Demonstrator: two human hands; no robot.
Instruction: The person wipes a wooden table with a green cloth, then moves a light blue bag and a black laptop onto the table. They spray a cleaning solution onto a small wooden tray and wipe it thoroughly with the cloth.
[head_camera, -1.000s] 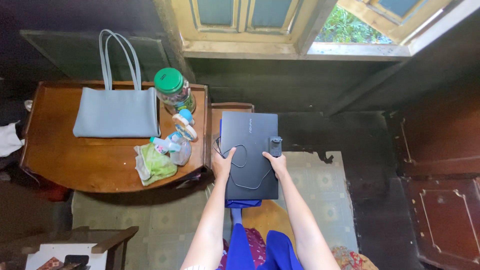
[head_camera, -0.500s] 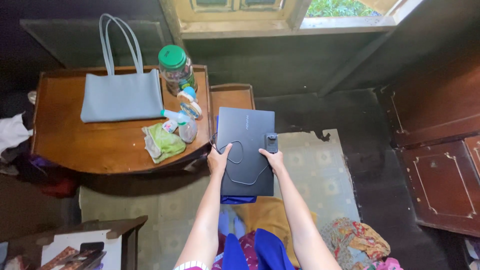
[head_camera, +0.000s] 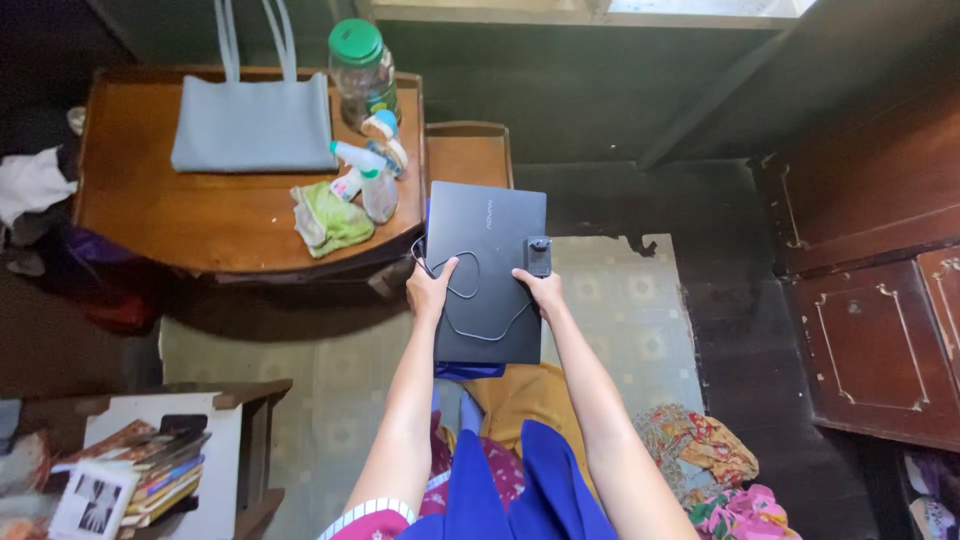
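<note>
A closed black laptop (head_camera: 486, 240) is held flat in front of me by both hands. My left hand (head_camera: 429, 290) grips its left edge, thumb on the lid. My right hand (head_camera: 543, 291) grips its right edge, next to a small black charger brick (head_camera: 538, 256) lying on the lid. The charger's thin black cable (head_camera: 472, 312) loops across the lid between my hands. Something blue (head_camera: 462, 370) shows under the laptop's near edge.
A wooden table (head_camera: 190, 220) on the left carries a grey handbag (head_camera: 254, 123), a green-lidded jar (head_camera: 364, 72), a spray bottle (head_camera: 370, 180) and a green cloth (head_camera: 330, 218). A small wooden stand (head_camera: 468, 155) sits beyond the laptop. Books (head_camera: 140, 475) lie lower left; clothes (head_camera: 712, 470) lower right.
The view has tilted downward, so the window has slid out of the top and books and clothes have appeared at the bottom. Both hands keep the same grip on the laptop.
</note>
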